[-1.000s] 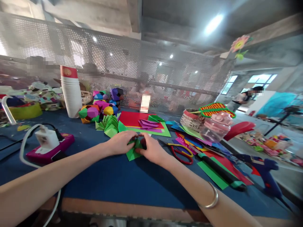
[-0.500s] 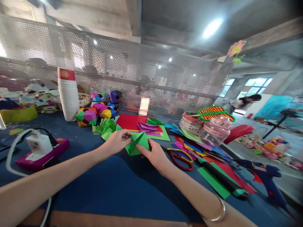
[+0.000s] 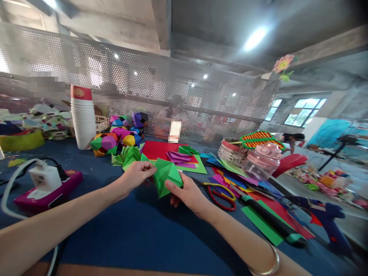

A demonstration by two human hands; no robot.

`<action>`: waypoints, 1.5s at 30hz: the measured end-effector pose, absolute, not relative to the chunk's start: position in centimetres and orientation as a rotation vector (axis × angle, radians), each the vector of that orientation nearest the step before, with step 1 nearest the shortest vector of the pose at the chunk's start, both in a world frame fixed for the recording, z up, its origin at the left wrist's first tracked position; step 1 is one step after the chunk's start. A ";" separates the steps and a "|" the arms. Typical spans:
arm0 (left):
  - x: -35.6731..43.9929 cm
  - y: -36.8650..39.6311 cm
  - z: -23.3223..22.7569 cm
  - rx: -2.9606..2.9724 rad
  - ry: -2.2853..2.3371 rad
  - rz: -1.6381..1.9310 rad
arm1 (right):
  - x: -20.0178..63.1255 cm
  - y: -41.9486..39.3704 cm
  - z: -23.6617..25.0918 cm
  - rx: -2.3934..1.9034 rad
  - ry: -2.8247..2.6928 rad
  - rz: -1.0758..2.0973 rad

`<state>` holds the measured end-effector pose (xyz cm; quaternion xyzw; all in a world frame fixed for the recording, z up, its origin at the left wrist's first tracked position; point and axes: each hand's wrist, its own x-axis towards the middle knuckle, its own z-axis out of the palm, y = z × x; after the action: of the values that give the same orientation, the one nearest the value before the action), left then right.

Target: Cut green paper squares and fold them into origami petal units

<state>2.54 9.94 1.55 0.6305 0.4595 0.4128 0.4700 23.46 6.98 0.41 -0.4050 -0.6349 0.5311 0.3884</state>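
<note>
A creased piece of green paper (image 3: 165, 174), partly folded into points, is held above the blue tabletop between both hands. My left hand (image 3: 137, 173) pinches its left edge with thumb and fingertips. On the other side, my right hand (image 3: 188, 191) grips the lower right part, thumb in front and fingers behind. Just beyond the hands lie folded green pieces (image 3: 130, 156), folded purple pieces (image 3: 179, 157) and a red sheet (image 3: 156, 149). Scissors (image 3: 222, 195) with red and yellow handles rest to the right of my right hand.
On the left are a power strip (image 3: 69, 186) with a white charger and a stack of paper cups (image 3: 83, 126). Coloured paper balls (image 3: 107, 143) sit behind. On the right are a cutter (image 3: 268, 218), a glue gun (image 3: 323, 214), a pink jar (image 3: 261, 165) and a woven basket (image 3: 231, 152).
The green paper has been turned in my hands, so a point now faces down. My right fingers have shifted lower beneath it. Both hands keep hold of it.
</note>
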 end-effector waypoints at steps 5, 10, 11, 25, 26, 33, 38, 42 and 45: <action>2.5 10.3 1.1 1.616 1.128 1.062 | 23.3 6.5 0.5 -1.017 -1.551 1.450; 2.7 9.9 1.1 1.653 1.108 1.066 | 23.4 7.0 0.0 -1.004 -1.546 1.450; 2.8 9.7 1.2 1.657 1.100 1.060 | 23.4 7.1 -0.1 -1.009 -1.536 1.444; 2.6 10.6 0.2 1.770 0.952 1.032 | 23.5 7.5 0.2 -1.057 -1.350 1.469; 2.5 10.6 0.2 1.782 0.948 1.056 | 23.5 7.5 0.3 -1.060 -1.332 1.479; 2.6 10.0 0.0 1.938 0.950 1.178 | 23.5 7.4 0.6 -1.063 -1.243 1.520; 2.6 9.8 0.3 1.930 0.973 1.084 | 23.5 7.2 0.8 -1.058 -1.229 1.473; 2.8 9.8 0.6 1.877 1.005 1.051 | 23.4 7.2 0.8 -1.073 -1.237 1.429; 2.9 9.7 0.6 1.857 1.029 1.066 | 23.5 7.1 0.9 -1.102 -1.255 1.400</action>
<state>2.87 9.74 0.59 0.7251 0.4018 0.4161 0.3738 23.50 7.08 0.91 -0.4482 -0.5105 0.5695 0.4627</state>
